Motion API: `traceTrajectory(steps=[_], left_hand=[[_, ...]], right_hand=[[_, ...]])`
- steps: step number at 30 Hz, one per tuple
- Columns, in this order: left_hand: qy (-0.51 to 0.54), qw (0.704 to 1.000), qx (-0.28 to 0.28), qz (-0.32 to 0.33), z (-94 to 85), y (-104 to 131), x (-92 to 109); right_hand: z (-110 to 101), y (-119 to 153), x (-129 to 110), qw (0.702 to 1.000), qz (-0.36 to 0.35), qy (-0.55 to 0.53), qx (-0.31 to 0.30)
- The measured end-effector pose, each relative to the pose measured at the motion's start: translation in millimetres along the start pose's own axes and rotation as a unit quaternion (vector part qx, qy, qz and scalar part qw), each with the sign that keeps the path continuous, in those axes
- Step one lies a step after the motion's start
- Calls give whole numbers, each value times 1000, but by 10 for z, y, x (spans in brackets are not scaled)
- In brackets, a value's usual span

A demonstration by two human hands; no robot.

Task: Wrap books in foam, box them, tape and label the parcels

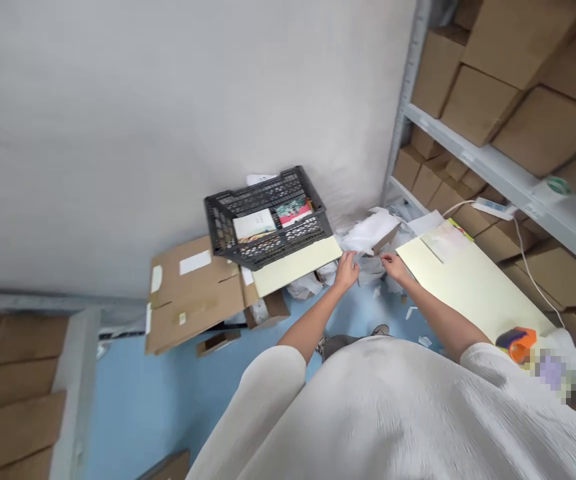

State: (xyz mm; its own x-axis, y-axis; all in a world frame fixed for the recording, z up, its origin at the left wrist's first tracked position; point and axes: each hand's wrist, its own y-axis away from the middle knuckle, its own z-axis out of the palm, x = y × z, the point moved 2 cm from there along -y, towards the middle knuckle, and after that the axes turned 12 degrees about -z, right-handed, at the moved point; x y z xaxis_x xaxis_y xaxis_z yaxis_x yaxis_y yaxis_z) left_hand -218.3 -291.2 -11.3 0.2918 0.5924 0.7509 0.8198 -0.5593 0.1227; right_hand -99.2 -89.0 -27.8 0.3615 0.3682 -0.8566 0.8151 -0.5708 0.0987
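Note:
My left hand (347,269) is beside the right end of a pale yellow board (295,267), its fingers bent together; what they hold, if anything, is too small to make out. Close to the left corner of another pale yellow board (473,287), my right hand (393,265) has its fingers pinched, with something thin and hard to make out at the fingertips. Crumpled white and clear wrapping (371,233) lies beyond and below both hands. A black plastic crate (268,250) holding booklets (255,225) stands on the left board.
Flattened cardboard (195,300) lies left of the crate. Shelves (493,157) of brown boxes rise at the right, with more boxes (13,373) at the lower left. An orange tape dispenser (522,345) sits on the right board. A white cable (525,257) hangs by the shelf. Scraps litter the blue floor (133,400).

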Motion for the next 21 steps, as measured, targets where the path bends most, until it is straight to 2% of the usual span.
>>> traceTrajectory(steps=[4, 8, 17, 21], left_hand=[[20, 998, 44, -31, -479, 239, -418], [37, 995, 70, -58, -959, 556, -901], [23, 982, 124, -138, -2132, 1304, -2179], [18, 971, 158, -177, -2551, 1598, -2653]], right_hand=[[632, -33, -434, 997, -53, -8, -53], [1311, 61, -826, 994, -73, -13, -84], [2932, 496, -1664, 979, -111, -4, -169], [3529, 711, -1978, 967, -130, 1, -219]])
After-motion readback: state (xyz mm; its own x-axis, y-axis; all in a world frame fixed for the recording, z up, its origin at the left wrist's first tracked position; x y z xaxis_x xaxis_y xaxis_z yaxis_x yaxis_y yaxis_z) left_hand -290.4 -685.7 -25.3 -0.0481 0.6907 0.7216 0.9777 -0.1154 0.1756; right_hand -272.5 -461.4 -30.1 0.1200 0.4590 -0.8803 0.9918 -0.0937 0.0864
